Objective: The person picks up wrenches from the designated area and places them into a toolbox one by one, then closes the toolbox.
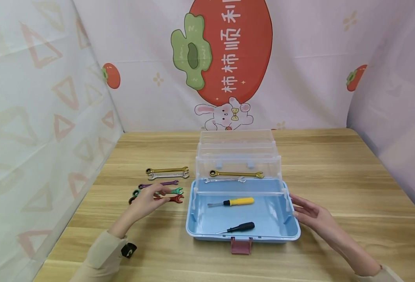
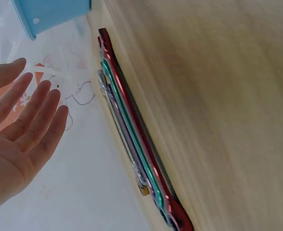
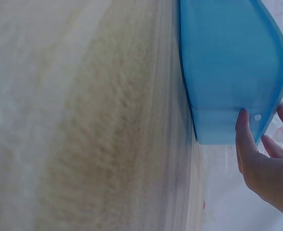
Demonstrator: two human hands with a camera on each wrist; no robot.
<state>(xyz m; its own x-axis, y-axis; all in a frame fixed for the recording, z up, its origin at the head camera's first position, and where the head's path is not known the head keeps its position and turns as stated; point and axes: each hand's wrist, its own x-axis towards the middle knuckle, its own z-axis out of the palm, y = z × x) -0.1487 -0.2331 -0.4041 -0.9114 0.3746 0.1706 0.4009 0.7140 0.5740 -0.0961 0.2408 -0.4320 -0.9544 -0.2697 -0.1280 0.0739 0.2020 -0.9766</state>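
Note:
My left hand hovers over the red wrench and the green wrench, partly hiding them. Its palm and relaxed fingers hold nothing in the left wrist view. Behind them lie a purple wrench, a silver wrench and a gold wrench. My right hand rests its fingers against the right end of a blue toolbox, fingertips on the outer wall and at the rim. Inside the box lie a yellow screwdriver and a black screwdriver.
Clear tiered trays stand raised at the toolbox's back. Among them show another gold wrench and a silver wrench. A pink latch hangs at the box's front. Printed cloth surrounds the wooden table.

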